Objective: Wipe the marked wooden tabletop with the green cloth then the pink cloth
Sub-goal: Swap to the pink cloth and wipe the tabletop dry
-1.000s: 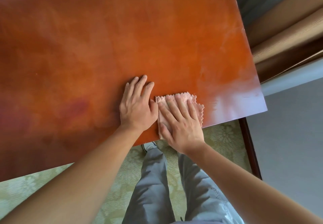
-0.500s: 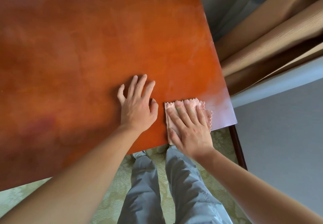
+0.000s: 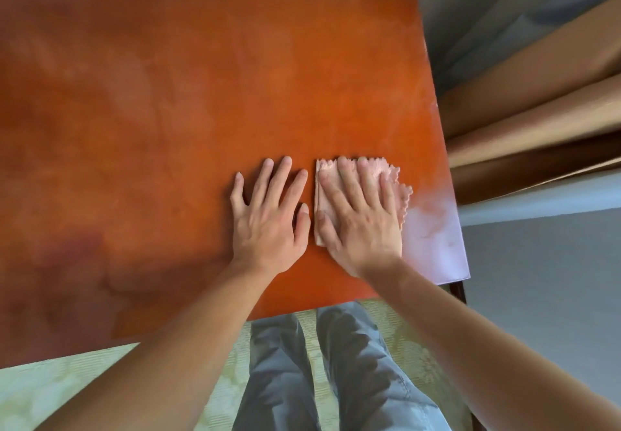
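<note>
Seen from above: a glossy orange-brown wooden tabletop [image 3: 168, 111]. The left hand [image 3: 268, 215] lies flat on the bare wood, fingers straight and spread, holding nothing. Just beside it, the right hand [image 3: 363, 215] presses flat, fingers straight, on a folded pink cloth [image 3: 393, 175] near the tabletop's right edge. Pushed further right, the cloth might slide off that edge. No green cloth is visible.

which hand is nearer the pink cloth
Right. The right hand lies flat on the pink cloth, pressing it to the tabletop. The left hand rests on bare wood just beside its left edge.
</note>
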### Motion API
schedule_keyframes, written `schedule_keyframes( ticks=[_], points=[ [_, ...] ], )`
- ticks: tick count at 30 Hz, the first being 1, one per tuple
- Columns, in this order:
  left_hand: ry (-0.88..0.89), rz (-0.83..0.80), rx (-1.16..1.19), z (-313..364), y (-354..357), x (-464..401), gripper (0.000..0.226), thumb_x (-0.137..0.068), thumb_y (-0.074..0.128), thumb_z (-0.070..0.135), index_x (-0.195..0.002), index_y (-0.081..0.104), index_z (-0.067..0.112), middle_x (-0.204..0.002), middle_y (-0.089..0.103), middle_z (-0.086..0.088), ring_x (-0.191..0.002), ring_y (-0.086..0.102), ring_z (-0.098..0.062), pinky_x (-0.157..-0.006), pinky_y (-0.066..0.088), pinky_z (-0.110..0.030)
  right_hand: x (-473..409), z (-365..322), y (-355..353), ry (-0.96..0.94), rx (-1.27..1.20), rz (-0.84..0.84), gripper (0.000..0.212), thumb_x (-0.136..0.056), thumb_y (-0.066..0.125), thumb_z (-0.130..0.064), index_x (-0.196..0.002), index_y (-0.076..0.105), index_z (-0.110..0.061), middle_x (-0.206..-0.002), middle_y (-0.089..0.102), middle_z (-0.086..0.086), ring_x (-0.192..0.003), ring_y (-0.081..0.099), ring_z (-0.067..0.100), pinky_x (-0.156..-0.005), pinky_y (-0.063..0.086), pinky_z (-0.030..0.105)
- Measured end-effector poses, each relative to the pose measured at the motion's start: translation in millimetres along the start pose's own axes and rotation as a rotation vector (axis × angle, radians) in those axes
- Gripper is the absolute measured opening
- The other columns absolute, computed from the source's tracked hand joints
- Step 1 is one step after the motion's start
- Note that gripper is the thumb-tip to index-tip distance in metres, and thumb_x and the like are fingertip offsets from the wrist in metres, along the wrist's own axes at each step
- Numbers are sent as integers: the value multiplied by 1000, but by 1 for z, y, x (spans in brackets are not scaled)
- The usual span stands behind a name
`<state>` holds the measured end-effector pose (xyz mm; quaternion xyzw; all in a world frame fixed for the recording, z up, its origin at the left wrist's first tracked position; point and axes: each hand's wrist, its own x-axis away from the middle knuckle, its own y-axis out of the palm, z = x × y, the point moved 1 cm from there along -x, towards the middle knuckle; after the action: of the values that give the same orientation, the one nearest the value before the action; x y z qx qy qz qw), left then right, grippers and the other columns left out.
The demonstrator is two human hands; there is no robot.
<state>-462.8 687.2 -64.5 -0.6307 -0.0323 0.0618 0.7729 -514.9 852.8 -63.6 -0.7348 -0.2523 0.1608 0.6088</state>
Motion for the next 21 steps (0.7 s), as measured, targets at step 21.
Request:
schedule_keyframes(
  ticks=[21],
  points=[
    [-4,45,36,4,-3,-1,51,-96,46,33,-143,58,17,-156,47,-8,-147,39,-33,-117,26,-66,-34,14,-10,-161,13,-56,63,-106,26,-46,-161,28,-17,-168,19,10,-157,9,34,-126,9,57]
  ],
)
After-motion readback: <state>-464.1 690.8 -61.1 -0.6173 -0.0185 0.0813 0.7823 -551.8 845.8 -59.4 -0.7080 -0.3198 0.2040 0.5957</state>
